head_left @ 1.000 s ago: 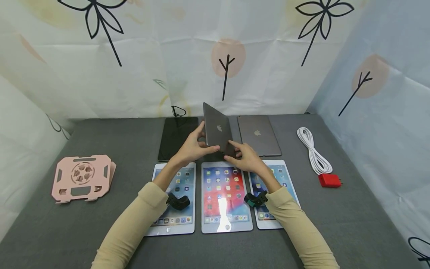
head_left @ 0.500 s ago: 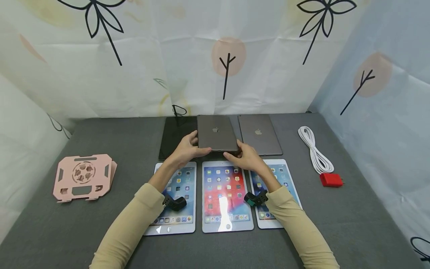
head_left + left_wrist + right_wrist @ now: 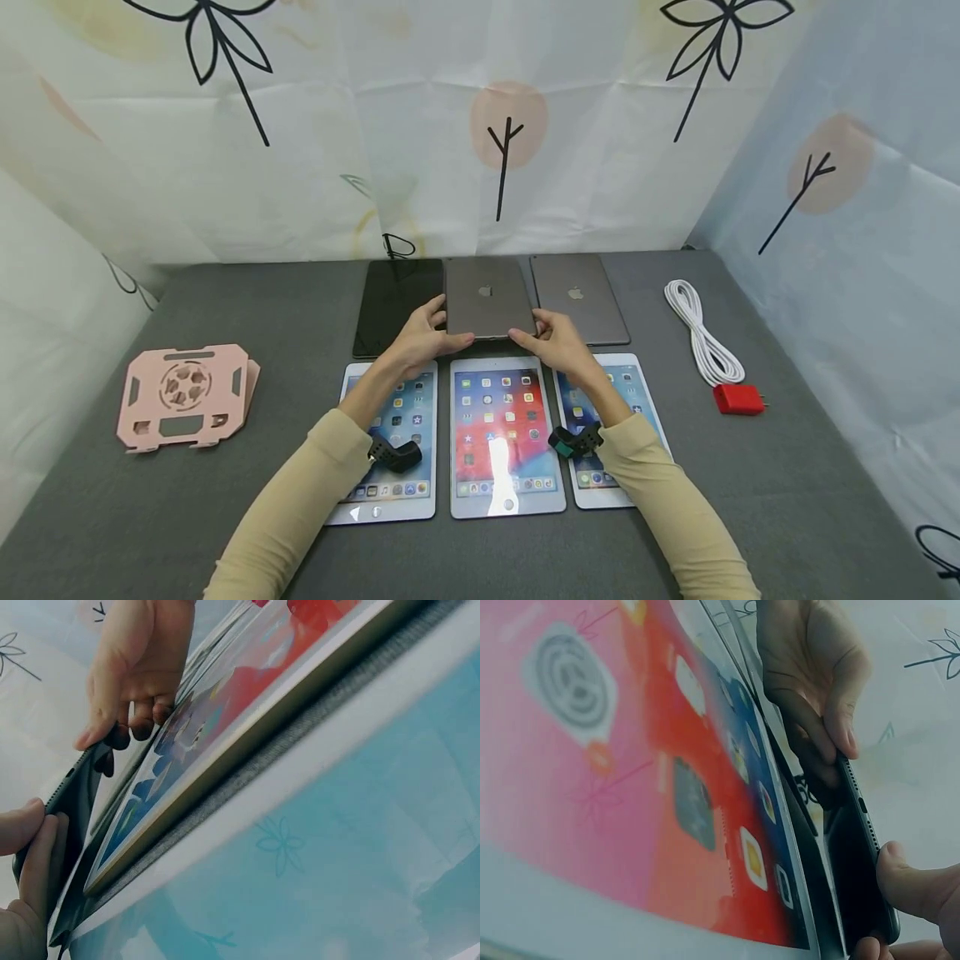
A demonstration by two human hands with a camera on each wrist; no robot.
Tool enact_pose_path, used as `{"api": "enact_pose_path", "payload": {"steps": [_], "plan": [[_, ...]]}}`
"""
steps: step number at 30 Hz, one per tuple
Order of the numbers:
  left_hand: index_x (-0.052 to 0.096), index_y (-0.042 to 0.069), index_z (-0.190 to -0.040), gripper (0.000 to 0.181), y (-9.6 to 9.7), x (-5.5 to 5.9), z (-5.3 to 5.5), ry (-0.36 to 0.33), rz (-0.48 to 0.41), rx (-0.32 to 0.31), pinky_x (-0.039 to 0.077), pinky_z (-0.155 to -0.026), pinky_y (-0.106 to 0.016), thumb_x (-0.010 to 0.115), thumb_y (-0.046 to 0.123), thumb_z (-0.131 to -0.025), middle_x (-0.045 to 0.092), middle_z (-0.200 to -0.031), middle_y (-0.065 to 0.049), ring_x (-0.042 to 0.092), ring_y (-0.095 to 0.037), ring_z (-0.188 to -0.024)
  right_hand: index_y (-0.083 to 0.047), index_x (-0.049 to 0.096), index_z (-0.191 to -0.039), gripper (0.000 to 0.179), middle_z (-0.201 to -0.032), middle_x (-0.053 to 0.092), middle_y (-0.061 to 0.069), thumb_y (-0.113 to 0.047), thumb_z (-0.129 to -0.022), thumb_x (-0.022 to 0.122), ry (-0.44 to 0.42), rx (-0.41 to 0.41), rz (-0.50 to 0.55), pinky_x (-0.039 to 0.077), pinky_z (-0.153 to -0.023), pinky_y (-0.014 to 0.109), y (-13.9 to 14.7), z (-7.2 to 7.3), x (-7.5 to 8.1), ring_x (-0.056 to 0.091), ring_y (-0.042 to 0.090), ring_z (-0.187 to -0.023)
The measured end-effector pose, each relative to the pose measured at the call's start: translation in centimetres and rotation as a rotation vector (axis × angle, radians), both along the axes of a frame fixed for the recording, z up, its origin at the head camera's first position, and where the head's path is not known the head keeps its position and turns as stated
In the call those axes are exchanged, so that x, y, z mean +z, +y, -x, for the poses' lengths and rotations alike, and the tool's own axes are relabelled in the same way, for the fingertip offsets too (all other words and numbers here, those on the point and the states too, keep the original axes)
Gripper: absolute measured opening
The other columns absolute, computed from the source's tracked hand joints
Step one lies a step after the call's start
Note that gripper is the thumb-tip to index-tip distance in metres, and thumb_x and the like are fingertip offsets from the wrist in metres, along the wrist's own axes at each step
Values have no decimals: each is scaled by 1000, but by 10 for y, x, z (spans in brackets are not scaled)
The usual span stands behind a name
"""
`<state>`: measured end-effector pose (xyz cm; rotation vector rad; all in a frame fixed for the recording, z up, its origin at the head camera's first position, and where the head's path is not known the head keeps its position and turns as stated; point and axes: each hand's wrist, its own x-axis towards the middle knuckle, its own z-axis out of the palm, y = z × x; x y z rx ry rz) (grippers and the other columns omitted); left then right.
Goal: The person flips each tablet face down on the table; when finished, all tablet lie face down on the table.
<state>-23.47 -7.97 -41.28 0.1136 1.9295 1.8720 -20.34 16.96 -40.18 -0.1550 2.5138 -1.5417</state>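
In the head view a dark grey tablet with an Apple logo lies back-up between both hands. My left hand pinches its near left corner, thumb on top and fingers beneath. My right hand grips the near right corner the same way. Both wrist views show the tablet with its near edge, port and speaker holes raised, fingers curled under it. To its left lies a black tablet, screen-up; to its right, another grey tablet, back-up. A white tablet with a lit screen sits just in front.
Two more lit white tablets, one left and one right, lie under the forearms. A pink folding stand rests at the far left. On the right are a coiled white cable and a red charger plug. Fabric walls border the table.
The held grey tablet has come down from a steep tilt to nearly flat between the black tablet and the other grey one. Both hands have kept their hold on its near corners.
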Motion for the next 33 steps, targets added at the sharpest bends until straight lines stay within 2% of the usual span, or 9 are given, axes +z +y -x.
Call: {"api": "enact_pose_path", "payload": {"steps": [5, 12, 18, 23, 25, 27, 29, 31, 33], "plan": [[2, 15, -166, 102, 6, 0, 4, -1, 19, 1, 57, -95, -29, 72, 4, -93, 38, -162, -14, 71, -18, -107, 9, 31, -156, 74, -72, 37, -1, -24, -100, 67, 23, -11, -41, 36, -64, 26, 4, 3, 0, 34, 10, -60], [3, 13, -166, 106, 10, -5, 7, 23, 87, 0, 50, -109, -44, 77, 7, -90, 42, -159, -17, 64, -34, -126, 10, 37, -153, 75, -85, 49, 8, -30, -98, 70, 57, 23, -235, 40, -70, 30, 6, 4, 0, 40, 15, -66], [3, 9, -166, 114, 9, -5, 6, 126, 227, -30, 42, -116, -52, 83, 10, -84, 32, -165, -23, 49, -41, -142, 17, 50, -140, 68, -109, 58, 27, -24, -93, 76, 140, 77, -352, 43, -80, 36, 7, 5, 0, 41, 17, -70], [1, 6, -165, 119, 10, -4, 5, 180, 286, -55, 45, -113, -52, 86, 7, -81, 32, -164, -26, 51, -43, -140, 17, 47, -142, 70, -115, 56, 31, -22, -93, 77, 134, 83, -365, 42, -79, 36, 6, 6, 0, 43, 18, -73], [3, 5, -165, 119, 10, -4, 4, 200, 318, -54, 47, -112, -51, 87, 10, -81, 39, -160, -26, 58, -40, -134, 16, 46, -144, 72, -116, 56, 29, -23, -92, 78, 117, 78, -371, 42, -78, 35, 6, 6, -1, 44, 18, -75], [5, 3, -164, 118, 10, -2, 3, 232, 369, -56, 51, -107, -46, 88, 16, -81, 53, -150, -24, 68, -33, -119, 15, 45, -145, 73, -117, 55, 29, -24, -92, 78, 108, 74, -382, 42, -78, 35, 6, 6, -1, 45, 20, -79], [9, 2, -164, 118, 9, 0, 2, 267, 425, -58, 57, -88, -36, 89, 21, -80, 69, -121, -20, 71, -22, -86, 14, 45, -146, 74, -117, 55, 28, -24, -92, 78, 98, 68, -390, 42, -78, 35, 6, 6, -1, 47, 21, -82], [14, 0, -163, 118, 8, 2, 3, 307, 486, -61, 49, -66, -29, 91, 27, -78, 69, -85, -11, 56, -12, -61, 14, 44, -147, 74, -118, 55, 27, -25, -93, 77, 91, 62, -396, 43, -78, 35, 6, 6, 0, 47, 22, -84], [17, -2, -162, 118, 7, 3, 4, 340, 535, -72, 33, -55, -27, 91, 32, -77, 53, -62, -1, 38, -8, -50, 13, 43, -147, 75, -117, 54, 26, -25, -93, 77, 87, 59, -400, 43, -79, 35, 5, 6, 0, 48, 23, -86]]}}
